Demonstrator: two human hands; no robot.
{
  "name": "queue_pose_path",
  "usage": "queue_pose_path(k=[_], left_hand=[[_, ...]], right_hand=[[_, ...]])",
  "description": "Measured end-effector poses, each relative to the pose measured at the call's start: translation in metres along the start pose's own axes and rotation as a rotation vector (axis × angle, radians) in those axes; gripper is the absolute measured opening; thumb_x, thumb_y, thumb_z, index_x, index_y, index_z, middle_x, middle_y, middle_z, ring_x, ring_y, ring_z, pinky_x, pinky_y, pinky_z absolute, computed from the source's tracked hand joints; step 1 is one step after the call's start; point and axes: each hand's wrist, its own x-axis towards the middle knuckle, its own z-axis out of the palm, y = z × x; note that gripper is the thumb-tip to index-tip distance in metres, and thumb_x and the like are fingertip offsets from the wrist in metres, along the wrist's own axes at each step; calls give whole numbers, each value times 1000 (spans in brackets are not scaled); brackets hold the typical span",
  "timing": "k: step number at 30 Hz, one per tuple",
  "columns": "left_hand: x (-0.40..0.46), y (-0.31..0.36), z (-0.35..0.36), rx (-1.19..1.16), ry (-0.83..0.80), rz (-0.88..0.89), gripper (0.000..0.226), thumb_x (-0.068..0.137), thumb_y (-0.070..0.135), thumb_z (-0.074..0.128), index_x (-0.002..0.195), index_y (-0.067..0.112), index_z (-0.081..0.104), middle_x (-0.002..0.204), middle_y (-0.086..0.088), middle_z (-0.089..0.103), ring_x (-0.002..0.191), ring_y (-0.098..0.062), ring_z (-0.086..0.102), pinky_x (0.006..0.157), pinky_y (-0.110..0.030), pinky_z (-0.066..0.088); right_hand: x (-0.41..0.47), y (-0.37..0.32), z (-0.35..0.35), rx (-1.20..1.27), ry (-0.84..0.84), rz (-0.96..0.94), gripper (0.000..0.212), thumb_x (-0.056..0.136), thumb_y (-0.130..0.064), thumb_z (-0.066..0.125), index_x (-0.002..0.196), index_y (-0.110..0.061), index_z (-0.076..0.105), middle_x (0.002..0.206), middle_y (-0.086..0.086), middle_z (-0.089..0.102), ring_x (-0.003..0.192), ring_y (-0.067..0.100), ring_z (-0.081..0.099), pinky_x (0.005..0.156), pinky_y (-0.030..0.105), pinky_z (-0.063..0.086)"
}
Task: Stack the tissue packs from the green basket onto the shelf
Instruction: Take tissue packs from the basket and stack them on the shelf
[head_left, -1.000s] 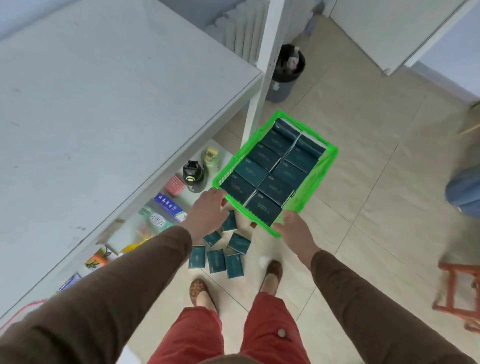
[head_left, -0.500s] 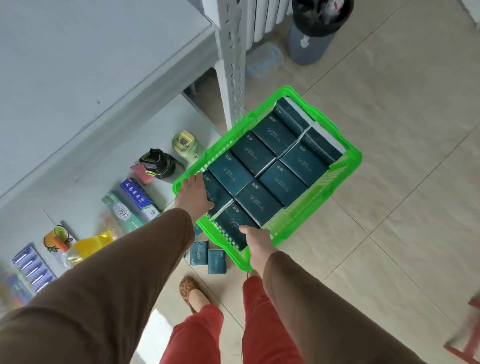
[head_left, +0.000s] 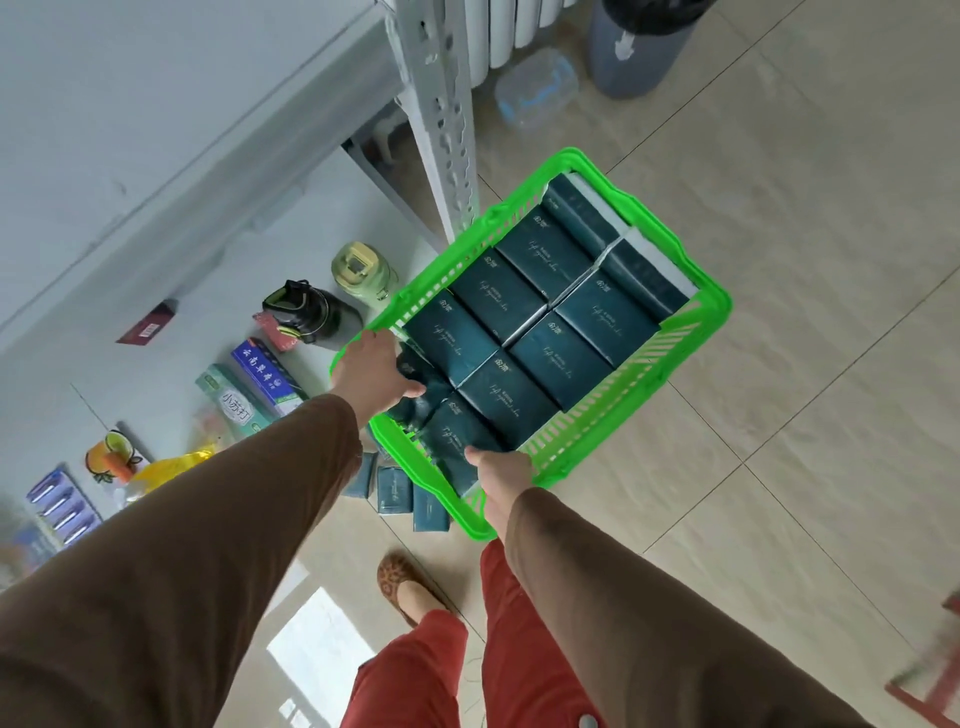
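A bright green plastic basket (head_left: 714, 306) hangs in the air beside the grey shelf (head_left: 156, 171), filled with several dark teal tissue packs (head_left: 550, 353) laid in two rows. My left hand (head_left: 371, 376) grips the basket's near left rim, fingers curled over a crumpled teal pack at that corner. At the near right rim my right hand (head_left: 501, 480) holds the basket, thumb on a pack. Several more teal packs (head_left: 395, 488) lie on the floor below the basket.
The lower shelf board carries two bottles (head_left: 358, 270), toothpaste boxes (head_left: 260, 384), a yellow bag (head_left: 166, 467) and other small goods. A perforated steel shelf post (head_left: 441, 104) stands just behind the basket. A grey bin (head_left: 639, 52) and clear container (head_left: 535, 88) sit on the tiled floor.
The basket has stayed in both hands and come slightly nearer me and the shelf. My view has tilted down, showing more of the lower shelf board.
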Motion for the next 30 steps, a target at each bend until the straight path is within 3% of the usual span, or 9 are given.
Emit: queue_pose_path(k=[2, 4, 6, 8, 12, 14, 23, 27, 30], left_hand=[[-7, -2, -10, -34, -13, 3, 73, 67, 42, 85, 123, 11, 50, 121, -13, 47, 110, -35, 52, 88, -42, 46], [-22, -5, -19, -82, 33, 17, 70, 67, 39, 86, 120, 11, 51, 120, -12, 42, 105, -35, 53, 87, -45, 49], [-44, -13, -27, -131, 100, 19, 66, 68, 37, 86, 118, 12, 52, 120, -11, 46, 104, -33, 53, 83, -43, 49], [-71, -24, -38, -209, 171, 2, 65, 69, 39, 84, 121, 18, 51, 115, -10, 58, 103, -32, 57, 76, -38, 46], [-147, -56, -63, -385, 293, -70, 64, 76, 47, 78, 127, 23, 46, 105, -3, 62, 95, -29, 59, 70, -34, 40], [-195, -81, -76, -465, 361, -84, 63, 78, 48, 76, 126, 21, 46, 105, 1, 60, 92, -26, 58, 71, -34, 41], [-454, -296, -98, -944, 658, -182, 36, 75, 32, 81, 101, 30, 55, 76, 9, 63, 61, -15, 59, 55, -28, 42], [-551, -408, -94, -963, 787, -290, 37, 75, 27, 81, 100, 28, 54, 81, 10, 64, 64, -17, 58, 54, -28, 38], [-602, -484, -90, -947, 845, -359, 38, 78, 26, 79, 106, 25, 54, 93, 6, 65, 71, -17, 62, 55, -27, 41]], right_hand=[[-10, 0, 4, 82, 21, 5, 31, 75, -24, 84, 80, -13, 56, 69, 0, 49, 59, 16, 47, 61, 25, 45], [-22, 1, 7, 147, 33, -21, 35, 71, -23, 85, 71, -16, 51, 61, -2, 44, 49, 13, 36, 52, 24, 35], [-39, 3, 7, 185, 43, -105, 34, 68, -24, 85, 88, -9, 62, 78, 5, 61, 58, 16, 48, 61, 25, 39], [-60, 6, 5, 208, 51, -220, 43, 72, -23, 81, 104, -8, 58, 98, 8, 63, 74, 18, 54, 70, 28, 43], [-124, 18, 6, 175, 20, -419, 37, 83, -29, 75, 99, -16, 44, 94, 3, 53, 79, 16, 55, 91, 48, 52], [-165, 30, 16, 167, -28, -511, 36, 86, -25, 74, 96, -15, 41, 89, 4, 49, 73, 16, 53, 90, 50, 53], [-336, 173, 142, -176, -305, -939, 45, 72, -29, 82, 91, -15, 44, 88, 7, 50, 75, 20, 51, 81, 43, 48], [-392, 228, 222, -297, -510, -1019, 39, 82, -10, 76, 103, 3, 46, 96, 0, 64, 88, 12, 63, 77, 25, 47], [-424, 262, 284, -419, -586, -1102, 36, 82, -7, 75, 98, 3, 44, 96, 1, 63, 87, 8, 65, 66, 18, 49]])
